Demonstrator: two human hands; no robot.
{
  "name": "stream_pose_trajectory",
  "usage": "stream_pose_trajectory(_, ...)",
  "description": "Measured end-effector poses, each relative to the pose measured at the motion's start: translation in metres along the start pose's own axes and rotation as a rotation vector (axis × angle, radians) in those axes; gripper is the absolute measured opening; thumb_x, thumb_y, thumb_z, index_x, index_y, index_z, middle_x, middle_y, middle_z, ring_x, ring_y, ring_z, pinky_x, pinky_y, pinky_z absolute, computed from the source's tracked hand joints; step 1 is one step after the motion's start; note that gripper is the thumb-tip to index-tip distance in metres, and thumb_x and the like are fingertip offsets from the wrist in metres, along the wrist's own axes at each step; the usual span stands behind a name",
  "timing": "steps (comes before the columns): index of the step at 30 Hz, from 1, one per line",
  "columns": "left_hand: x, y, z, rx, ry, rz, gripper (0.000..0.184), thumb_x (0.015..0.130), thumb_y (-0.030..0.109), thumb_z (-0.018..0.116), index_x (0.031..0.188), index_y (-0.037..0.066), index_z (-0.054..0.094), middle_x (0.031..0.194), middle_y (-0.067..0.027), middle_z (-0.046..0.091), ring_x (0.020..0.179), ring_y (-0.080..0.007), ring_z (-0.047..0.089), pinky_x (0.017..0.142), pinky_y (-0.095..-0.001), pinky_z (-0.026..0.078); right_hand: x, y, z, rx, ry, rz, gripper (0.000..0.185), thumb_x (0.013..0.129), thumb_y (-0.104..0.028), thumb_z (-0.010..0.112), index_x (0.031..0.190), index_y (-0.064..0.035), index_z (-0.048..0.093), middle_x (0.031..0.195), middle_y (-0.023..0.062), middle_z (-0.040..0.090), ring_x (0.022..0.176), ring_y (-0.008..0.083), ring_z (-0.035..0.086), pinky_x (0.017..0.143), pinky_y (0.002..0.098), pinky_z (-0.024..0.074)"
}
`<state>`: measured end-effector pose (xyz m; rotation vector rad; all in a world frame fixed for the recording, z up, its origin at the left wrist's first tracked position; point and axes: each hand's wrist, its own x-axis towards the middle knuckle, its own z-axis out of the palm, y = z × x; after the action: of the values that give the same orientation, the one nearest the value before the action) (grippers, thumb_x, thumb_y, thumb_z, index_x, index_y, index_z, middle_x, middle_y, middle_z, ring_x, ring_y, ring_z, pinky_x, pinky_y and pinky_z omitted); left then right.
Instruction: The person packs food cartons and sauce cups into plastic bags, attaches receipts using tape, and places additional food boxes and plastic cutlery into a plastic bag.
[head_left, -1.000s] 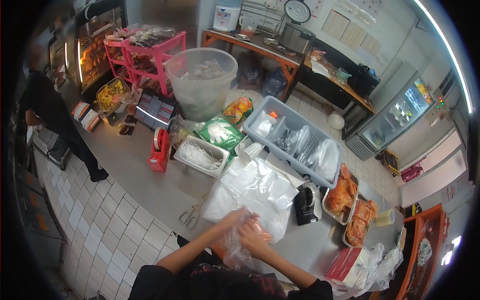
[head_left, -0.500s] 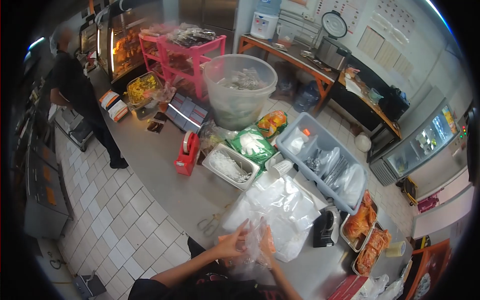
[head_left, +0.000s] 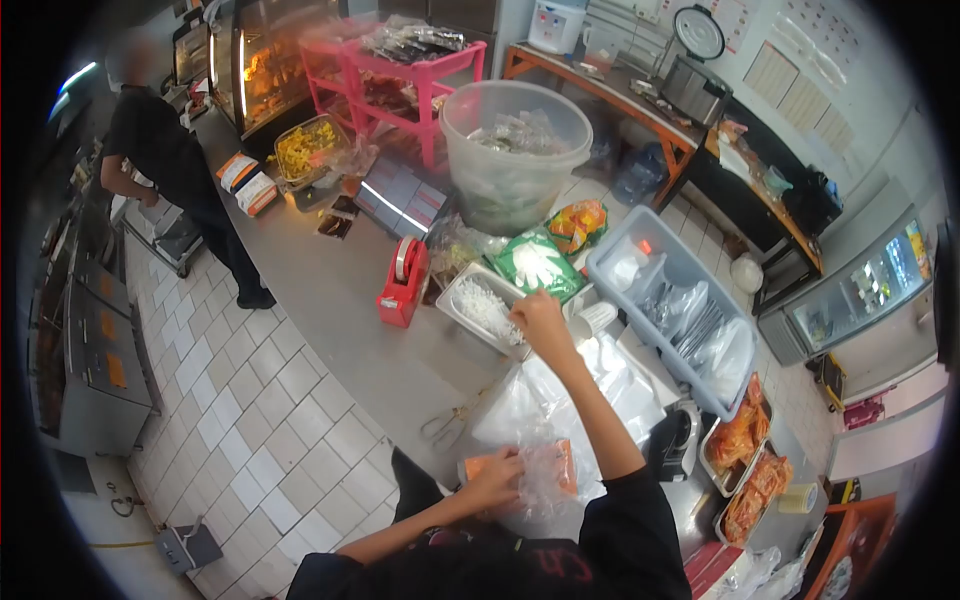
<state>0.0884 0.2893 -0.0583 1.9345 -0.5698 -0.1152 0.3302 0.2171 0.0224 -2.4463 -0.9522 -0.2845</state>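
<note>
A clear plastic bag (head_left: 540,482) with an orange box (head_left: 566,462) in or under it lies at the counter's near edge. My left hand (head_left: 495,480) is closed around the bag's gathered plastic. My right hand (head_left: 538,320) reaches forward over the near end of a steel tray (head_left: 510,350) of small white pieces (head_left: 480,306). Its fingers are pinched together; anything between them is hidden. Beneath my right forearm spreads a stack of white plastic bags (head_left: 610,380). Scissors (head_left: 443,428) lie left of the stack.
A red tape dispenser (head_left: 403,283) stands left of the tray. Behind are a green glove packet (head_left: 540,265) and a large plastic bucket (head_left: 513,160). On the right sit a grey-blue bin (head_left: 672,312) and trays of orange-red meat (head_left: 757,497). A co-worker (head_left: 165,160) stands far left.
My right hand has left the bag and moved forward to the white-piece tray. My left hand stays at the bag. The view has shifted slightly.
</note>
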Motion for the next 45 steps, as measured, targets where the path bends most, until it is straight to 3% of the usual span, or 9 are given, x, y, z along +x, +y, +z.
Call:
stream_pose_trajectory(6,0.003,0.037,-0.019,0.422,-0.155,0.092,0.03,0.061,0.012,0.06,0.087,0.0,0.055,0.102,-0.014,0.052,0.1,-0.0338,0.044,0.087,-0.0404,0.038,-0.095,-0.005,-0.065,-0.206,0.097,0.281,0.008,0.073,-0.011,0.061,0.067,-0.0074,0.06,0.071,0.0063,0.058,0.08,0.0228,0.051,0.072,0.0405,0.0343)
stream_pose_trajectory(10,0.012,0.034,-0.017,0.217,-0.07,0.36,0.033,0.073,0.014,0.057,0.105,0.003,0.057,0.115,-0.0143,0.051,0.116,-0.0331,0.039,0.094,-0.0402,0.035,-0.198,-0.052,-0.08,0.459,0.199,0.523,0.005,0.073,-0.007,0.063,0.078,-0.0047,0.062,0.073,0.0077,0.059,0.072,0.0228,0.053,0.067,0.033,0.0403)
stream_pose_trajectory(11,0.013,0.029,-0.015,0.204,-0.094,0.353,0.033,0.073,0.014,0.057,0.105,0.003,0.057,0.115,-0.0143,0.051,0.116,-0.0331,0.039,0.094,-0.0402,0.035,-0.225,-0.062,-0.075,0.566,0.002,0.638,0.01,0.075,-0.008,0.062,0.084,-0.0026,0.062,0.077,0.0101,0.06,0.068,0.0238,0.055,0.063,0.0302,0.0433)
stream_pose_trajectory(15,0.019,0.04,-0.026,0.249,-0.176,0.414,0.029,0.072,0.011,0.057,0.1,0.002,0.058,0.108,-0.0147,0.054,0.106,-0.0332,0.049,0.091,-0.0395,0.04,-0.268,-0.09,-0.054,0.652,0.001,0.694,0.012,0.075,-0.005,0.061,0.087,-0.0001,0.06,0.078,0.0118,0.058,0.067,0.0247,0.055,0.064,0.0318,0.0448)
stream_pose_trajectory(17,0.017,0.035,-0.022,0.18,-0.372,0.126,0.03,0.072,0.01,0.057,0.1,0.001,0.057,0.106,-0.0156,0.055,0.102,-0.032,0.051,0.087,-0.0365,0.043,-0.276,-0.09,-0.047,0.651,0.049,0.665,0.015,0.074,-0.004,0.061,0.088,0.0003,0.059,0.079,0.012,0.058,0.068,0.025,0.055,0.064,0.0323,0.0451)
stream_pose_trajectory(23,0.036,0.061,-0.041,0.203,-0.359,0.036,0.035,0.071,0.017,0.063,0.103,0.005,0.057,0.097,-0.0155,0.056,0.087,-0.0304,0.055,0.075,-0.0356,0.045,-0.27,-0.098,-0.053,0.507,0.181,0.444,0.017,0.071,0.002,0.059,0.087,-0.0023,0.055,0.082,0.0089,0.053,0.079,0.0258,0.053,0.07,0.0332,0.0416)
stream_pose_trajectory(28,0.037,0.04,-0.045,-0.049,-0.331,-0.409,0.031,0.067,0.017,0.067,0.092,-0.001,0.062,0.083,-0.0155,0.064,0.07,-0.0279,0.063,0.066,-0.0339,0.048,-0.284,-0.105,-0.044,0.358,0.112,0.304,0.022,0.067,0.001,0.058,0.088,-0.0045,0.054,0.084,0.0071,0.052,0.086,0.0229,0.05,0.076,0.0333,0.034)
stream_pose_trajectory(41,0.016,0.028,0.002,-0.097,0.208,-0.488,0.034,0.063,0.011,0.07,0.094,-0.001,0.063,0.079,-0.015,0.066,0.073,-0.0187,0.065,0.064,-0.0297,0.049,-0.283,-0.116,0.0,0.635,0.409,0.867,0.03,0.069,-0.009,0.066,0.097,-0.002,0.06,0.091,0.0114,0.06,0.08,0.028,0.058,0.072,0.0347,0.0445)
stream_pose_trajectory(45,0.023,0.035,0.0,-0.533,0.283,-0.408,0.035,0.065,0.007,0.067,0.098,-0.001,0.061,0.079,-0.013,0.065,0.075,-0.0168,0.063,0.066,-0.0281,0.048,-0.293,-0.103,0.003,0.647,0.428,0.832,0.031,0.068,-0.012,0.069,0.097,-0.0019,0.06,0.088,0.0109,0.063,0.08,0.0248,0.06,0.067,0.033,0.0457)
